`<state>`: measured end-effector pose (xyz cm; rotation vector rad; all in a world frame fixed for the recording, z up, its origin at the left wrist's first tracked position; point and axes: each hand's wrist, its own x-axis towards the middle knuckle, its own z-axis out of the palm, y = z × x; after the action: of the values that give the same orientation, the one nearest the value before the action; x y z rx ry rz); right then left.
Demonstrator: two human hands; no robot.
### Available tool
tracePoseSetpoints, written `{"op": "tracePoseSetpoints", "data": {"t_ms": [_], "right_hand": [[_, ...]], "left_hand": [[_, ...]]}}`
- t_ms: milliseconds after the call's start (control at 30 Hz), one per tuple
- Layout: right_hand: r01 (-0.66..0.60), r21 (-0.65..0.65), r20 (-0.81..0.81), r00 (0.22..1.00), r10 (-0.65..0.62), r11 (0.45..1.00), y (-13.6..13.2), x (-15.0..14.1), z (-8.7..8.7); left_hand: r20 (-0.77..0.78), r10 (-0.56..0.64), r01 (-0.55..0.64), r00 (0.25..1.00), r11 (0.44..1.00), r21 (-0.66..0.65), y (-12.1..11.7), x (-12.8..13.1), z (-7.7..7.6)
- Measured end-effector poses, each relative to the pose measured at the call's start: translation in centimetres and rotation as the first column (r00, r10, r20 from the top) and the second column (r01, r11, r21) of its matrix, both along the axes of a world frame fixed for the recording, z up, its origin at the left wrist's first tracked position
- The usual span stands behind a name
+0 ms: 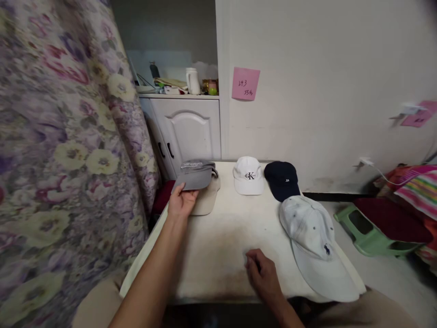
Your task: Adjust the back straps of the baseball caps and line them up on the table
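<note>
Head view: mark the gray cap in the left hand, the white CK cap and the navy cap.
Gray cap (195, 178): head view, on the brim.
White CK cap (250, 176): head view, on the front lettering.
Navy cap (280, 177): head view, on the crown.

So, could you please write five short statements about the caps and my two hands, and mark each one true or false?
1. The left hand holds the gray cap by its brim. True.
2. The navy cap is right of the white cap with black letters. True.
3. The right hand grips the navy cap. False: the right hand touches no cap.
4. The beige cap lies on the green stool. False: the beige cap is on the table, partly hidden by the gray cap.
5. Five caps are in view. True.
</note>
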<state>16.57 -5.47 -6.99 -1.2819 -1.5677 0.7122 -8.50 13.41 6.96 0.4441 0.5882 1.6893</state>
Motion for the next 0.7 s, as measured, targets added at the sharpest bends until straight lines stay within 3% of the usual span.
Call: {"op": "tracePoseSetpoints", "data": {"t_ms": [100,167,233,333,433,533,600,700], "right_hand": [[0.007,-0.005,-0.013,1.0,-0.007,1.0,0.0,-0.1,0.1],[0.003,-0.015,-0.045,0.999,-0.003,1.0,0.0,-0.1,0.3],[-0.033,-0.056,-0.124,0.992,0.025,0.998,0.1,-0.1,0.6],[-0.121,-0.156,-0.358,0.932,0.058,0.98,0.5,0.2,1.3],[-0.188,-0.227,-0.641,0.768,-0.001,0.956,1.1,0.4,2.2],[-0.228,-0.253,-0.854,0.509,-0.106,0.94,1.7,0.6,3.0],[-0.281,-0.272,-0.917,0.366,-0.16,0.92,1.9,0.7,3.2],[-0.395,-0.252,-0.955,0.249,-0.161,0.884,2.0,1.4,3.0]], "left_hand": [[0.023,-0.013,0.011,1.0,0.997,0.072,-1.1,0.8,1.0],[0.017,-0.051,0.049,0.999,0.996,0.074,-2.9,1.7,0.7],[0.006,-0.117,0.117,0.993,0.992,0.051,-5.8,2.7,-0.7],[-0.002,-0.27,0.269,0.963,0.961,-0.06,-11.8,4.5,-4.8],[0.112,-0.43,0.444,0.896,0.873,-0.201,-18.4,6.6,-9.8],[0.263,-0.513,0.574,0.817,0.767,-0.286,-23.2,8.1,-13.0],[0.297,-0.541,0.614,0.787,0.737,-0.282,-24.6,8.3,-13.5],[0.288,-0.6,0.663,0.746,0.706,-0.248,-24.7,7.3,-12.9]]}}
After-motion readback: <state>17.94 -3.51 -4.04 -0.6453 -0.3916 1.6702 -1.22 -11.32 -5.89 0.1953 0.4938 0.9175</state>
